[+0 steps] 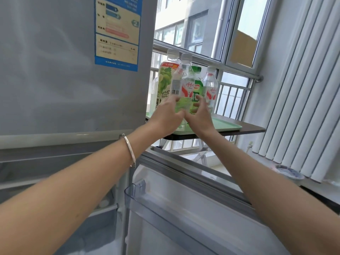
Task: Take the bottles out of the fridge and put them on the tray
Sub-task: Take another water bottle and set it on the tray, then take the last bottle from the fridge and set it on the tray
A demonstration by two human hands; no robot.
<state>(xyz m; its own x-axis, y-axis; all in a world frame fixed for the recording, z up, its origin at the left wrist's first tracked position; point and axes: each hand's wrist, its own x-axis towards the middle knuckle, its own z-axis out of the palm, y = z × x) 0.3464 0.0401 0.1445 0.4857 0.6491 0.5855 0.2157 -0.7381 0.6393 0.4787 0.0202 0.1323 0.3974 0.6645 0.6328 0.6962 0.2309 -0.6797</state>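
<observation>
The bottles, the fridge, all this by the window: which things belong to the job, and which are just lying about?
Part of the job:
- clear water bottle, held by the left hand and right hand
- grape tea bottle
- second water bottle
- green tray
- fridge

Just lying about:
- window blinds
- energy label
- bracelet

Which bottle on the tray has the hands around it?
The clear water bottle in front, red-and-white label, between both hands; the grape tea bottle and others stand behind.
</observation>
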